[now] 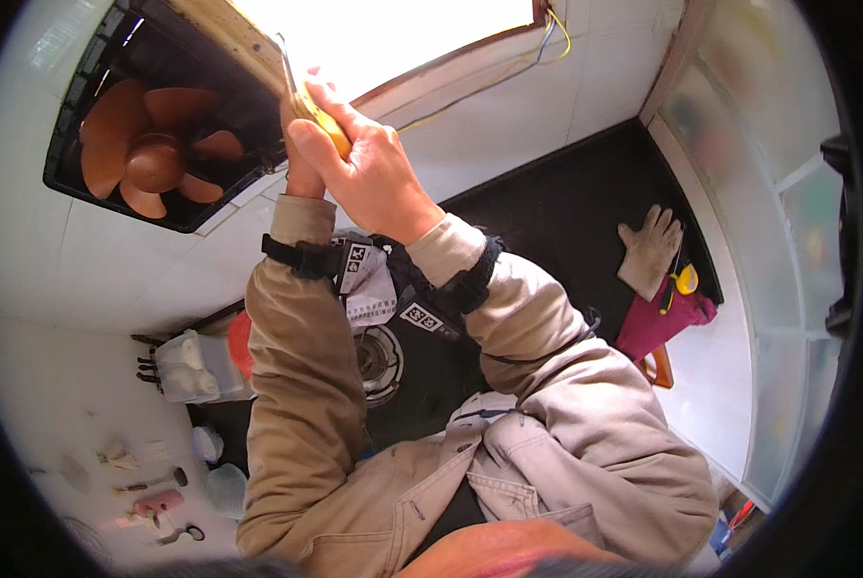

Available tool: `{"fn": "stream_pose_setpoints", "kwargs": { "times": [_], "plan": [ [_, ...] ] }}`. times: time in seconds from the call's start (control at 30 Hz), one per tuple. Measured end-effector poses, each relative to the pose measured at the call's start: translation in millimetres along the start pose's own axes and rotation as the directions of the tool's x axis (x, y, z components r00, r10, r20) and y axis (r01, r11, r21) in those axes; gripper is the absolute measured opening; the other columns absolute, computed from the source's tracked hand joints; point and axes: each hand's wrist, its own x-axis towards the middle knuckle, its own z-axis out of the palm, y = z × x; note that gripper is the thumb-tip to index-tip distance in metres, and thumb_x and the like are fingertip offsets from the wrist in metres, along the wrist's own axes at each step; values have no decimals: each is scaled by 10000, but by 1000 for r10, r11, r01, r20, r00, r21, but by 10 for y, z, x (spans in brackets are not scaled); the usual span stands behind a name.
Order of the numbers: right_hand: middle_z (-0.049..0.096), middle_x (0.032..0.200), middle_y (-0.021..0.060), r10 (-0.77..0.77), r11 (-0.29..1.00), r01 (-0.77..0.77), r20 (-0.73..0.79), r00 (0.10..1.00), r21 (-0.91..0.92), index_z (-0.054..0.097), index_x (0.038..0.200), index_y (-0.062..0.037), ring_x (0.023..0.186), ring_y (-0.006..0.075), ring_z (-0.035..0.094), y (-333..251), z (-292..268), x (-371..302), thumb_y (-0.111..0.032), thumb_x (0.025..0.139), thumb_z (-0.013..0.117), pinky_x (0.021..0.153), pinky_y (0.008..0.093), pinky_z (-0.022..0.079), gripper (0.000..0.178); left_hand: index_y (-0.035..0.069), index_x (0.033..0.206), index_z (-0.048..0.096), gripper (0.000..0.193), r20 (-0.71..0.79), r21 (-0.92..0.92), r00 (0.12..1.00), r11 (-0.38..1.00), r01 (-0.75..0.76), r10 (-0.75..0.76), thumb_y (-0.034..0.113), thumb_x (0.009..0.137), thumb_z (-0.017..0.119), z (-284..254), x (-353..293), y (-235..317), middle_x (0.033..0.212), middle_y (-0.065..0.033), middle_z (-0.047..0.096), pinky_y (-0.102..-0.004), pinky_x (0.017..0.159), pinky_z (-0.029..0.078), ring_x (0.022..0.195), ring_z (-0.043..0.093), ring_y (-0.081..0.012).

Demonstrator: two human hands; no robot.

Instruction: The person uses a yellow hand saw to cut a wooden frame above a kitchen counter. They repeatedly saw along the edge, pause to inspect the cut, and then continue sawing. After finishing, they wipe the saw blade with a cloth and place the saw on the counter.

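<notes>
Both beige sleeves [547, 385] rise; right hand [373, 169] wraps tight around a yellow-handled screwdriver [318, 114], left hand [301, 169] behind it, grip unclear, exhaust fan [152, 149] left of them.

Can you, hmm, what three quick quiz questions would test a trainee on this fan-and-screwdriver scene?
1. True or false: the right hand grips a yellow-handled screwdriver.
2. What colour are the blades of the wall fan?
3. Where does the work glove lie: A on the dark counter, B on the fan, C in the left hand?

Key: 1 true; 2 brownish orange; 3 A.
</notes>
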Motion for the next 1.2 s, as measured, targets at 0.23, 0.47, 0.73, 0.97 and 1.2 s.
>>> {"fn": "stream_pose_setpoints", "kwargs": {
  "times": [0.23, 0.47, 0.73, 0.97, 1.2],
  "plan": [
    [594, 1378, 327, -21, 999, 23, -65, 998, 33, 562, 1427, 36, 1241, 454, 620, -20, 3, 35, -565, 955, 604, 1070, 431, 486, 766, 58, 1350, 503, 408, 217, 287, 973, 948, -140, 79, 358, 1078, 546, -20, -4, 114, 1023, 16, 556, -229, 784, 509, 916, 570, -86],
    [555, 1437, 312, -36, 993, 29, -55, 998, -115, 543, 1450, 28, 1220, 459, 631, 14, 102, -49, -597, 957, 574, 1059, 446, 502, 796, 113, 1468, 446, 529, 146, 90, 989, 996, 22, -35, 461, 1077, 526, 62, -238, 145, 1152, 17, 571, -304, 946, 484, 1082, 559, -114],
    [691, 1188, 324, -52, 997, 45, -118, 992, -60, 554, 1465, -21, 1103, 415, 707, 13, 68, 9, -561, 971, 611, 933, 398, 560, 734, 92, 1468, 445, 575, 147, 109, 988, 993, 36, -52, 493, 1063, 526, 158, -181, 162, 1136, 0, 570, -328, 937, 481, 1062, 555, -138],
    [693, 1183, 326, -43, 996, 34, -100, 994, -85, 541, 1465, 4, 1120, 414, 700, -55, 54, -28, -511, 984, 617, 942, 408, 557, 709, 74, 1468, 445, 617, 169, 179, 985, 982, -54, 24, 521, 1051, 527, 99, -223, 134, 1123, -15, 570, -349, 929, 479, 1045, 552, -158],
    [565, 1424, 310, -7, 999, 4, -64, 998, -48, 535, 1467, 8, 1159, 470, 662, -128, 7, -199, -614, 957, 576, 1026, 476, 521, 805, 56, 1469, 444, 659, 128, 97, 991, 995, 32, -44, 549, 1039, 527, 115, -199, 168, 1109, -30, 569, -370, 921, 478, 1028, 549, -179]
  ]
}}
